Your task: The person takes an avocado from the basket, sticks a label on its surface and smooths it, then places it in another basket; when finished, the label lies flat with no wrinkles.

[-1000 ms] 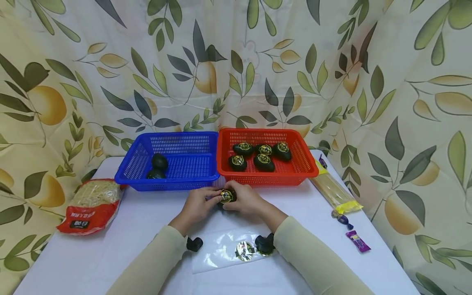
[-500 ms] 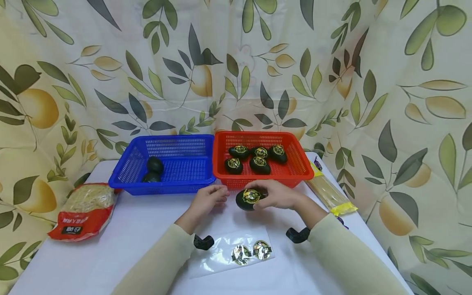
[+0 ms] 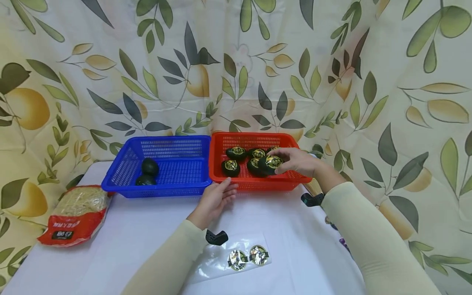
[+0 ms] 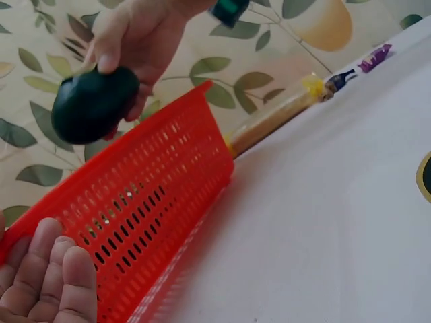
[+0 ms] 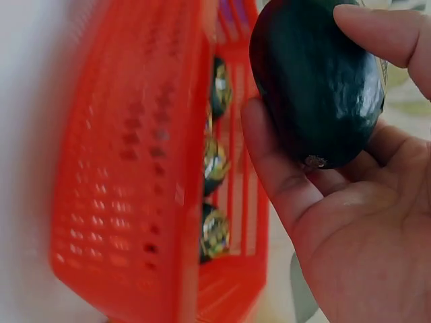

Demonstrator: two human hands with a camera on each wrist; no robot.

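My right hand point(image 3: 295, 160) grips a dark green avocado with a gold sticker point(image 3: 271, 163) and holds it over the red basket point(image 3: 258, 186), above several other stickered avocados point(image 3: 231, 167). The right wrist view shows the avocado point(image 5: 316, 81) held between thumb and fingers, with the red basket point(image 5: 135, 168) below. In the left wrist view the avocado point(image 4: 94, 104) hangs above the basket wall point(image 4: 148, 215). My left hand point(image 3: 216, 197) rests open on the table at the basket's front wall, holding nothing. The blue basket point(image 3: 155, 188) holds two plain avocados point(image 3: 149, 167).
A clear sheet with two gold stickers point(image 3: 248, 256) lies near the front edge of the white table point(image 3: 129, 233). A red bag of noodles point(image 3: 71, 215) sits at the left. A long yellow packet point(image 4: 276, 118) and wrapped candies point(image 4: 374, 57) lie right of the red basket.
My right hand has lifted the stickered avocado from the table in front of the baskets up and back over the red basket. My left hand let go and stayed by the basket's front.
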